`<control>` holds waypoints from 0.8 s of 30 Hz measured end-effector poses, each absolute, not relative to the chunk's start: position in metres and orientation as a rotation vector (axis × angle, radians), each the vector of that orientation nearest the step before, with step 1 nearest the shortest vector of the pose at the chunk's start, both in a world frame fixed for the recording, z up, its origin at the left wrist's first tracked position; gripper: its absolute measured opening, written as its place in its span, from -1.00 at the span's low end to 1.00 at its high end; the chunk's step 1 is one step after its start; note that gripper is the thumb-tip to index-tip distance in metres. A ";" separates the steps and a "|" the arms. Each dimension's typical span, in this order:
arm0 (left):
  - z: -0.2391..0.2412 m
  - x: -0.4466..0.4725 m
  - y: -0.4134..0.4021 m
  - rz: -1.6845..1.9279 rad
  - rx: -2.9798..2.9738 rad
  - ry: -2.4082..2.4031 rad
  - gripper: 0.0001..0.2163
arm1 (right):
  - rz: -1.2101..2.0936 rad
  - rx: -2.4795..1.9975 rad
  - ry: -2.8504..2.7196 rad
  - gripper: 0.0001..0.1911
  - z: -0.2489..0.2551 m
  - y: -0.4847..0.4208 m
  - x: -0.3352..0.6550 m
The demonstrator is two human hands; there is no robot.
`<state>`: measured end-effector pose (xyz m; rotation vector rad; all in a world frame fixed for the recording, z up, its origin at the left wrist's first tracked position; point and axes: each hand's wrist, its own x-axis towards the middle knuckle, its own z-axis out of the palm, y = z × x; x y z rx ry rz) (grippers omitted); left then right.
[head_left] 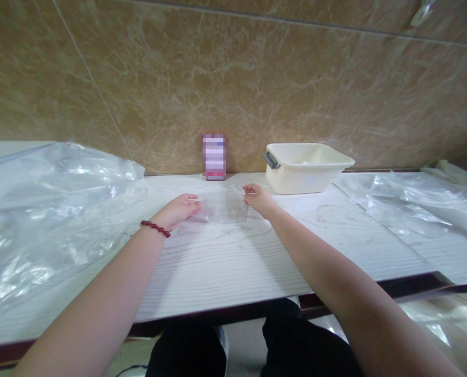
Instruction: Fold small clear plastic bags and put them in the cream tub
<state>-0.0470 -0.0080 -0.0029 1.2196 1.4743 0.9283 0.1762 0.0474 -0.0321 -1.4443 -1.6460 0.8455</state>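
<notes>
A small clear plastic bag (223, 206) lies flat just above the white wood-grain table, stretched between my two hands. My left hand (179, 209), with a dark red bead bracelet (155, 227) at the wrist, has its fingers closed on the bag's left end. At the opposite end, my right hand (260, 200) pinches the right edge between thumb and fingers. The bag is see-through, and I cannot make out anything inside it.
A phone (214, 157) leans upright against the brown marble wall. To its right stands a cream plastic bin (300, 178) with a grey handle. Large clear plastic sheeting (72, 209) covers the table's left side; more plastic bags (414, 201) lie at the right.
</notes>
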 end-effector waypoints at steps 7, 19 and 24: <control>0.012 -0.059 -0.015 0.655 1.338 1.558 -0.51 | 0.726 -1.572 -1.699 -0.65 -0.027 0.044 0.182; 0.001 -0.053 -0.011 0.782 1.413 1.467 -0.55 | 0.712 -1.602 -1.739 -0.65 -0.020 0.035 0.177; -0.004 -0.050 -0.009 0.777 1.473 1.517 -0.56 | 0.684 -1.587 -1.754 -0.64 -0.020 0.036 0.177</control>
